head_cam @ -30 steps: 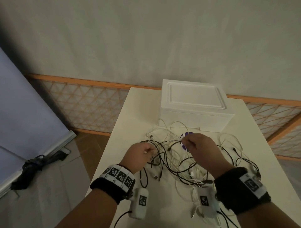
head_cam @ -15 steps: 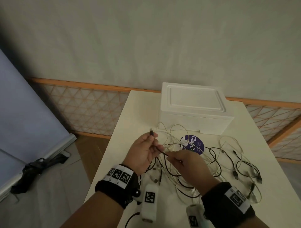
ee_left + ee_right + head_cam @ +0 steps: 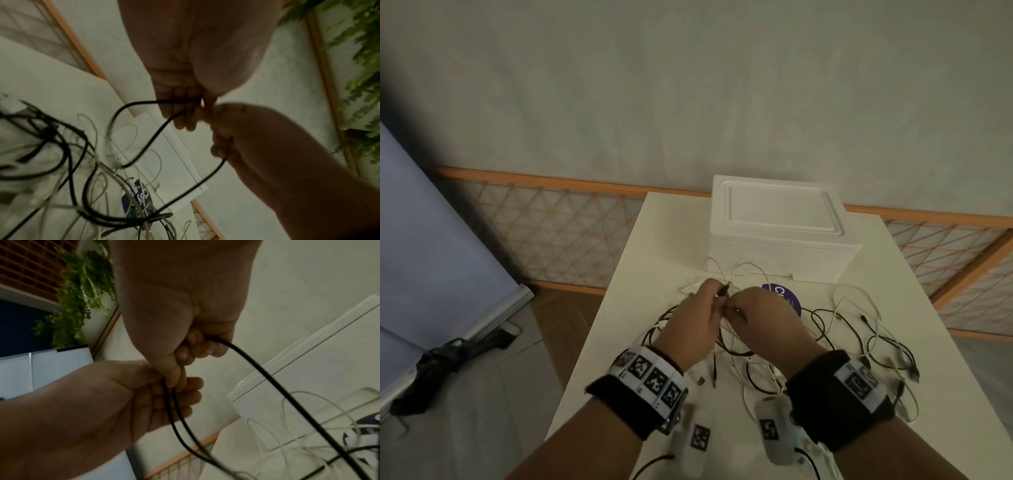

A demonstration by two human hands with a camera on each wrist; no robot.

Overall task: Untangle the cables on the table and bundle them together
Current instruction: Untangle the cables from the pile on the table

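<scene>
Dim room, pale wall (image 3: pixel 688 85), lattice panelling (image 3: pixel 558 240)

Smooth matt-looking black cable (image 3: pixel 265 374), matt foam-like white box (image 3: pixel 780 236), smooth matt white table (image 3: pixel 654 246), wood-coloured rail (image 3: pixel 551 178).

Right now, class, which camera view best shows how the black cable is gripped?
The right wrist view: black cable runs through both fists' curled fingers. The left wrist view shows it blurrier; the head view hides the grip behind the hands' backs.
</scene>
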